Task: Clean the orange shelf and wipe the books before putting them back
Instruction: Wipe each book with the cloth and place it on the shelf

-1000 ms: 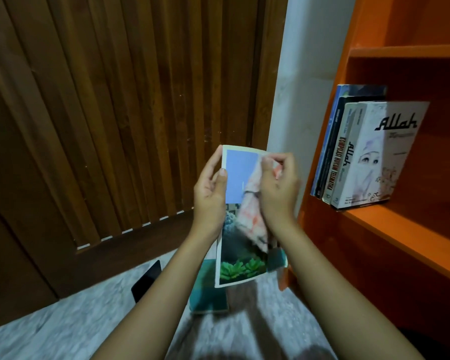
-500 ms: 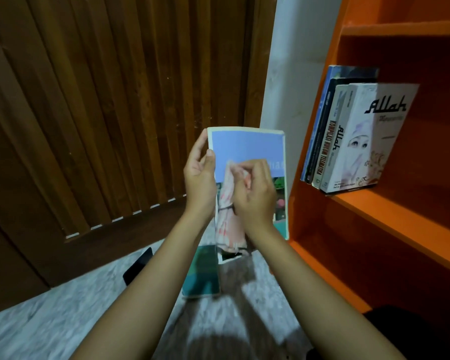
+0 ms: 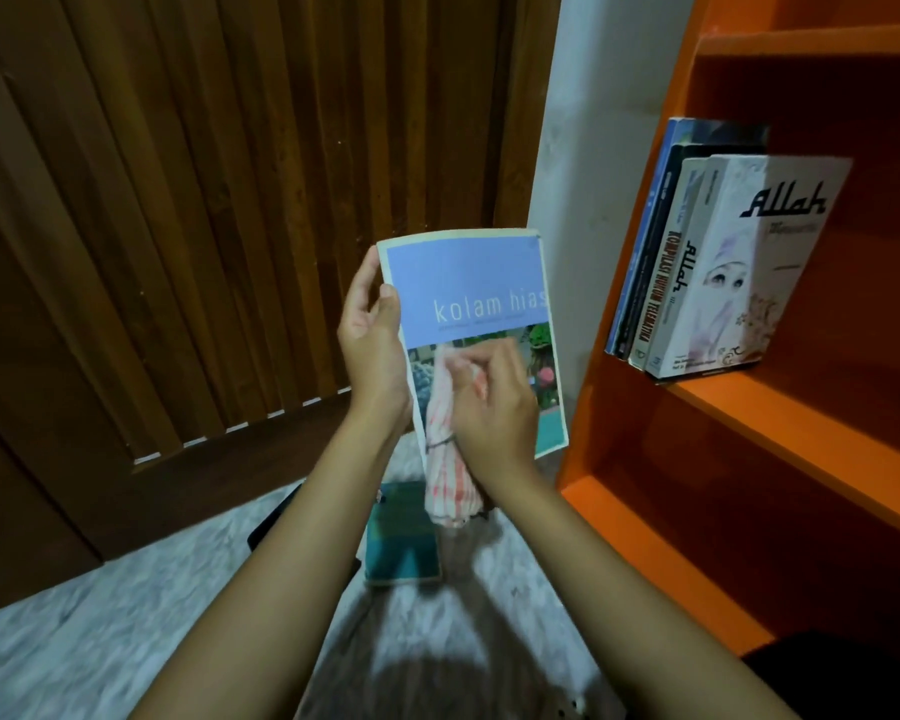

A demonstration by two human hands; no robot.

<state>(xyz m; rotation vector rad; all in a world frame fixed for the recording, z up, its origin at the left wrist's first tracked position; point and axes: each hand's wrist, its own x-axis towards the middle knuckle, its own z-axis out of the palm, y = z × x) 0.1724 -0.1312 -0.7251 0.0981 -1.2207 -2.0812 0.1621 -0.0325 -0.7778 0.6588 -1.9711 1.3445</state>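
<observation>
The right hand and the striped cloth it grips cover the lower middle of the held book; the fine line under its title is too small to read. The left hand hides part of its left edge. On the floor, a teal book lies partly behind the cloth and the left forearm, and a dark flat object left of that forearm is mostly hidden. The orange shelf runs off the top and right edges. On it, a white book screens most of the blue book and black book on its left; its bottom print is unreadable.
</observation>
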